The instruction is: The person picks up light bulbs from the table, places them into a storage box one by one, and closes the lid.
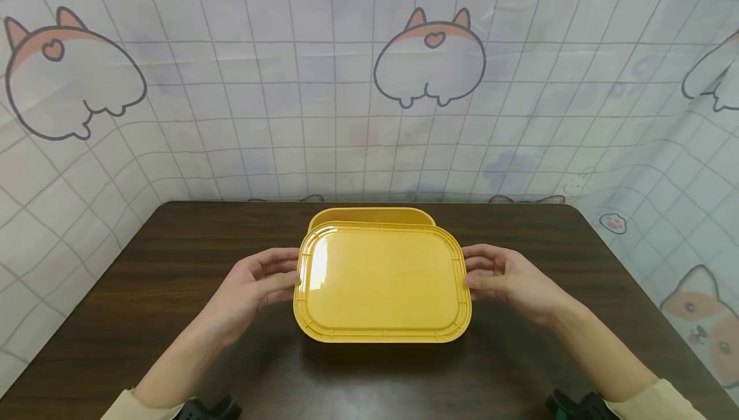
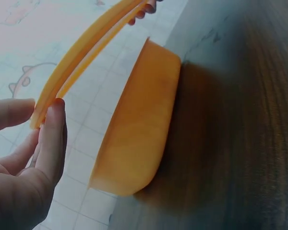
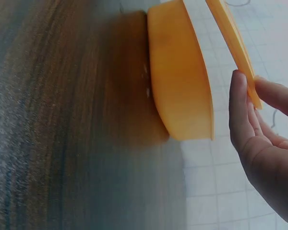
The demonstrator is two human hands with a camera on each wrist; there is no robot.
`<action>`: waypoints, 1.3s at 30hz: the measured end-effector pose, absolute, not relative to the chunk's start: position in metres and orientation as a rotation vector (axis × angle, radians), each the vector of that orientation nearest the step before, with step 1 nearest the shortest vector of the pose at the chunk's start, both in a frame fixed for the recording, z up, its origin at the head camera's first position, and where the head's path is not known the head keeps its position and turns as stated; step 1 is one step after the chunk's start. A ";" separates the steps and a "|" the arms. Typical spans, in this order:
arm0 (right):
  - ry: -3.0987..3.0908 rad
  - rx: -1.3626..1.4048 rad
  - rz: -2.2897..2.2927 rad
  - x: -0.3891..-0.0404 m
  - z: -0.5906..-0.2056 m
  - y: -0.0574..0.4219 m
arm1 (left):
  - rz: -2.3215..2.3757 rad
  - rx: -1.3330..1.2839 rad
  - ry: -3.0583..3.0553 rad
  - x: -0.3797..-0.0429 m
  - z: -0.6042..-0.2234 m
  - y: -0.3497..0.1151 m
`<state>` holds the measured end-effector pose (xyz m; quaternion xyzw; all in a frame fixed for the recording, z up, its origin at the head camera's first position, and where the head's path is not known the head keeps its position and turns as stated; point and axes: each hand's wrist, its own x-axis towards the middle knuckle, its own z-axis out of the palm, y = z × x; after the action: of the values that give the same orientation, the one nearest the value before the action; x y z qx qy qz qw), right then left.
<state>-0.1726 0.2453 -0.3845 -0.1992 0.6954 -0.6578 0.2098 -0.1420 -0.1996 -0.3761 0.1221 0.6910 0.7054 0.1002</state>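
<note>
Between both hands a yellow rectangular lid (image 1: 383, 282) with rounded corners is held, raised off the table and tilted. My left hand (image 1: 254, 288) pinches its left edge between thumb and fingers. At the opposite edge my right hand (image 1: 508, 279) pinches it the same way. Behind and below the lid stands a yellow plastic box (image 1: 372, 215) on the table; in the head view only its back rim shows above the lid. Both wrist views show a gap between the lid (image 2: 72, 62) and the box (image 2: 139, 120).
The dark wood-grain table (image 1: 190, 260) reaches back to a white grid-patterned cloth (image 1: 346, 144) with cartoon animals, which also hangs at both sides. Black wrist devices (image 1: 208, 409) sit at the sleeve cuffs.
</note>
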 end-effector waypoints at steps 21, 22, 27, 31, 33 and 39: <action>1.915 -0.396 -1.968 -0.196 -0.374 0.243 | 2.123 0.290 2.073 -0.177 -0.374 -0.191; 1.909 -0.392 -1.967 -0.196 -0.373 0.243 | 2.128 0.284 2.075 -0.178 -0.374 -0.191; 1.897 -0.399 -1.980 -0.199 -0.370 0.238 | 2.140 0.263 2.103 -0.185 -0.374 -0.191; 1.902 -0.410 -2.025 -0.200 -0.369 0.235 | 2.135 0.294 2.109 -0.187 -0.373 -0.193; 1.903 -0.422 -2.046 -0.200 -0.369 0.234 | 2.138 0.312 2.110 -0.187 -0.372 -0.195; 1.939 -0.450 -2.062 -0.200 -0.367 0.231 | 2.155 0.353 2.132 -0.189 -0.369 -0.199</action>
<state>-0.2002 0.2311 -0.3673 -0.1555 0.6700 -0.7128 0.1373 -0.1891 -0.1986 -0.3687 0.1157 0.6979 0.7054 0.0446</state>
